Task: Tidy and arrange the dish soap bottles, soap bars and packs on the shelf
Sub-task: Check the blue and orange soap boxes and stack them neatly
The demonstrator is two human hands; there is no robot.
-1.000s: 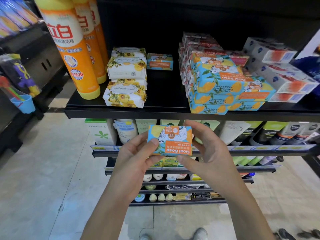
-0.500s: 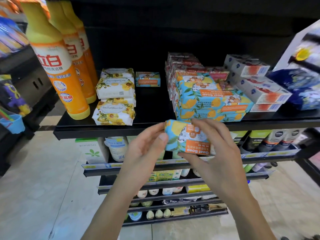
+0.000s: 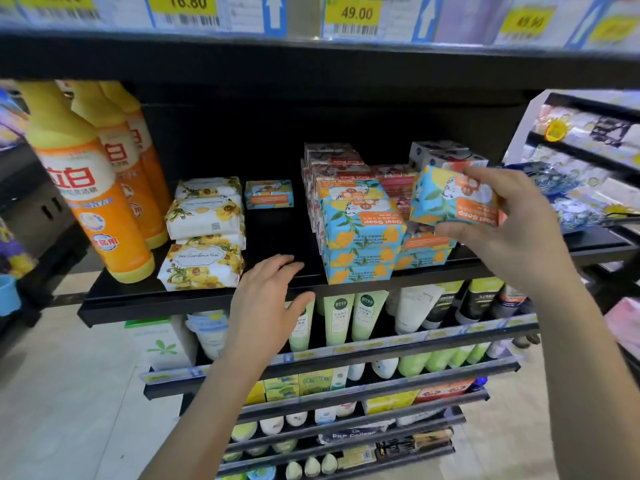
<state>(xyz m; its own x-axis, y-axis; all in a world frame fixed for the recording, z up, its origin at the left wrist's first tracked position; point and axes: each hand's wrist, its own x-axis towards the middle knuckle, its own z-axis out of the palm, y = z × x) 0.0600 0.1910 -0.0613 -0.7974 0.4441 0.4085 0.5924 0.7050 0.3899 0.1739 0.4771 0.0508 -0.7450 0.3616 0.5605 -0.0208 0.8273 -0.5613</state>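
From where I stood, the person's right hand (image 3: 512, 233) was up at about two o'clock, fingers and thumb clamped round a blue-and-orange Goat Soap box (image 3: 446, 199), its label upside down. The box hung in the air just beside the stack of matching boxes (image 3: 360, 237) and above the lower ones at its right. The left hand (image 3: 266, 299) lay at the front lip of the black shelf (image 3: 194, 301) near six o'clock, fingers straight and apart, holding nothing; I could not tell whether it pressed down. Over at nine o'clock stood the orange dish soap bottles (image 3: 93, 209), with the floral soap packs (image 3: 204, 237) piled beside them and a lone small box (image 3: 269, 194) behind, near twelve.

It looked like the placing step: the held box was being returned to its own kind. The next move would call for turning it label-upright, lowering it squarely onto the lower pile, and not nudging the taller stack.
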